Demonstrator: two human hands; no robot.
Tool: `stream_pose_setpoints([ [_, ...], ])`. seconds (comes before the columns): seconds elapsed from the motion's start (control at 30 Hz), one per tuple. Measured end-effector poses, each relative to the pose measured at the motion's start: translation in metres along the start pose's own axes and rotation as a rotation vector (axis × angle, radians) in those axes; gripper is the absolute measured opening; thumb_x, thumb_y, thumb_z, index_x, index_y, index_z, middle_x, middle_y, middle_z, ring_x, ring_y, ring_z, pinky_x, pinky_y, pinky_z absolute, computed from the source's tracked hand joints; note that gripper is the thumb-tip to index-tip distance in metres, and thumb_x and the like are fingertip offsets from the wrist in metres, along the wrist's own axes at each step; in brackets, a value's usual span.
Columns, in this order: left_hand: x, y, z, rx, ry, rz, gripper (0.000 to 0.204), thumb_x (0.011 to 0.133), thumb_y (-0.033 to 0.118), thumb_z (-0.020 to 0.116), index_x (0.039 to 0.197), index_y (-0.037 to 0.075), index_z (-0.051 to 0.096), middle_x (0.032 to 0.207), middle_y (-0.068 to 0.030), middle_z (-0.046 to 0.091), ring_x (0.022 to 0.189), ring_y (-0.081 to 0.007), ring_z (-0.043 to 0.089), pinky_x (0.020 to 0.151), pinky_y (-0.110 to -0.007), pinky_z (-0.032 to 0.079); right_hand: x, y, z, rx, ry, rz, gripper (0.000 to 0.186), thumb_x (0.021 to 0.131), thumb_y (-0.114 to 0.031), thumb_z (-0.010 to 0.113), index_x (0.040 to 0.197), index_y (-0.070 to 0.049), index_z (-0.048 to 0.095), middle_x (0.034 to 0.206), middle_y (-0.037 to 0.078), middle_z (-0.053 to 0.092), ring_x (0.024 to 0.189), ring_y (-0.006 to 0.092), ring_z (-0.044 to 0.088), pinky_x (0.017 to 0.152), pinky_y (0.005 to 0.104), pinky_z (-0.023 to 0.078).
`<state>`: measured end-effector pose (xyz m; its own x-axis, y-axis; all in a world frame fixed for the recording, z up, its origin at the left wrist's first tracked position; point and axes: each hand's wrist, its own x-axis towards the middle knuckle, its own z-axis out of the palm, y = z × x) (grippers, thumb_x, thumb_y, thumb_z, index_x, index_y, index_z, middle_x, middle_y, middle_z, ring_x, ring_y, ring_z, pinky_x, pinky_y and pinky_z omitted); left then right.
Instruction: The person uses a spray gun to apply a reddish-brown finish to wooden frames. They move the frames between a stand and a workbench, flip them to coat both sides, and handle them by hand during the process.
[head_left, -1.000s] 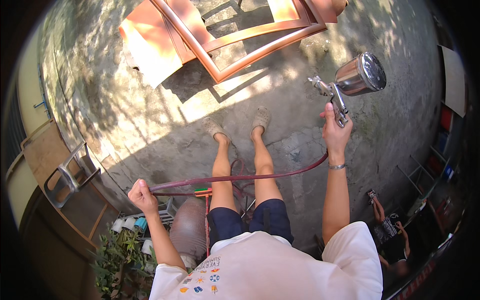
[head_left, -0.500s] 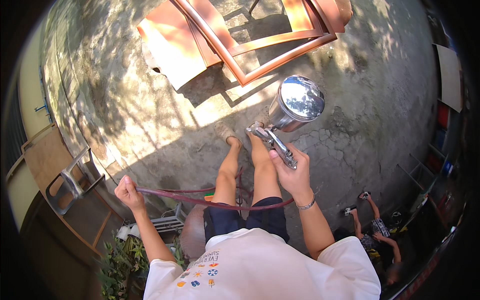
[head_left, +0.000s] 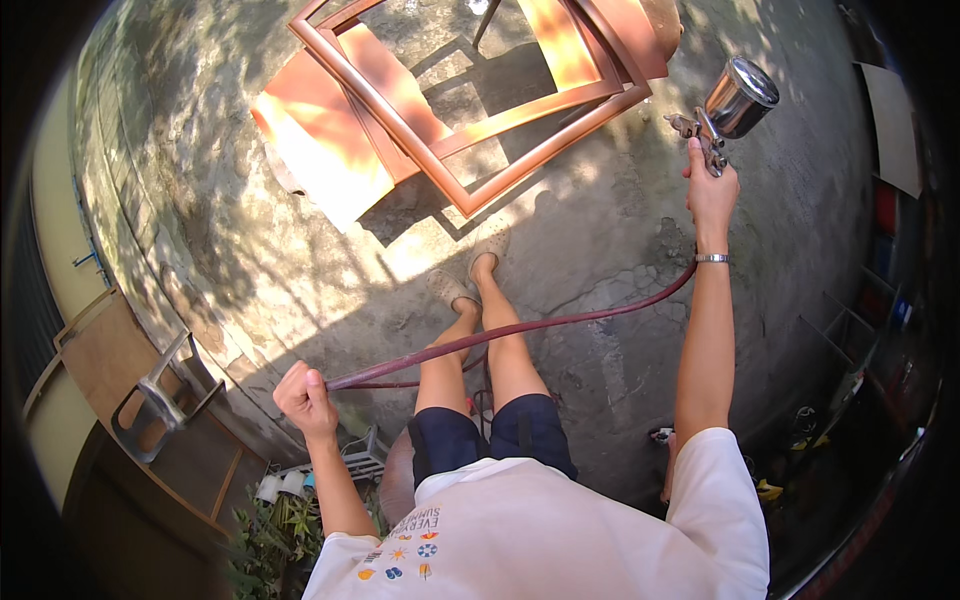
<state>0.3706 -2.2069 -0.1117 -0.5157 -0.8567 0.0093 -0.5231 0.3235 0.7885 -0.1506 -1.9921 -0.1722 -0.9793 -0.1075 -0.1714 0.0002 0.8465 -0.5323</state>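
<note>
My right hand point(head_left: 712, 200), stretched far forward on the right, is closed round the handle of a metal spray gun point(head_left: 740, 98) with a shiny round cup on top. A dark red hose point(head_left: 520, 328) runs from below that wrist across my legs to the left. Its near length is gripped in my left hand point(head_left: 306, 398), a fist at waist height. Ahead of my feet lies a reddish-brown frame point(head_left: 558, 152), overlapping a second, smaller frame point(head_left: 530, 118). Under them is a flat panel point(head_left: 325, 150) of similar colour. The spray gun is apart from the frames, to their right.
At left, a metal stool point(head_left: 160, 395) is beside a wooden board point(head_left: 110, 345). Plants point(head_left: 285, 540) grow near a grey rack point(head_left: 360, 462). A pale board point(head_left: 890, 130) and other items line the right side. Another person's leg point(head_left: 668, 475) shows partly behind my right arm.
My right hand has swung the spray gun forward and right, away from in front of my legs. My left hand has shifted slightly right, and the hose is stretched straighter. One foot has stepped forward.
</note>
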Motion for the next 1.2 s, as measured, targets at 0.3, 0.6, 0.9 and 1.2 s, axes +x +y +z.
stream_pose_setpoints([
  [0.3, 0.048, 0.011, 0.000, -0.054, 0.066, -0.010, 0.049, 0.095, 0.020, 0.055, 0.054, 0.002, 0.035, 0.050, -0.0040, 0.028, 0.047, -0.0160, 0.027, 0.048, -0.033, 0.017, 0.078, -0.072, -0.031, 0.312, 0.348, -0.078, 0.040, 0.095, -0.037, 0.062, 0.085, 0.001, 0.069, 0.074, 0.008, 0.071, 0.036, 0.0111, 0.052, 0.035, 0.0262, 0.039],
  [0.6, 0.143, -0.018, -0.082, -0.037, 0.265, 0.171, 0.049, 0.096, 0.021, 0.055, 0.055, 0.001, 0.036, 0.051, -0.0034, 0.031, 0.048, -0.0145, 0.030, 0.049, -0.031, 0.019, 0.075, -0.213, 0.014, 0.577, 0.330, -0.251, 0.031, 0.097, -0.031, 0.061, 0.089, -0.001, 0.068, 0.078, 0.009, 0.072, 0.037, 0.0102, 0.050, 0.036, 0.0246, 0.034],
  [0.9, 0.195, -0.122, -0.184, -0.033, 0.313, 0.024, 0.051, 0.099, 0.024, 0.053, 0.056, 0.000, 0.040, 0.051, -0.0023, 0.037, 0.048, -0.0106, 0.032, 0.049, -0.029, 0.019, 0.003, -0.271, 0.195, 0.596, 0.030, -0.187, 0.039, 0.095, -0.038, 0.065, 0.091, 0.000, 0.067, 0.069, 0.006, 0.067, 0.038, 0.0085, 0.050, 0.037, 0.0243, 0.033],
  [1.2, 0.230, -0.157, -0.241, 0.095, 0.381, -0.044, 0.051, 0.102, 0.024, 0.048, 0.058, 0.002, 0.036, 0.056, 0.0000, 0.032, 0.051, -0.0092, 0.028, 0.050, -0.030, 0.017, -0.160, -0.278, 0.268, 0.640, -0.474, -0.160, 0.032, 0.093, -0.029, 0.070, 0.101, 0.002, 0.068, 0.065, 0.000, 0.060, 0.049, 0.0043, 0.049, 0.044, 0.0218, 0.037],
])
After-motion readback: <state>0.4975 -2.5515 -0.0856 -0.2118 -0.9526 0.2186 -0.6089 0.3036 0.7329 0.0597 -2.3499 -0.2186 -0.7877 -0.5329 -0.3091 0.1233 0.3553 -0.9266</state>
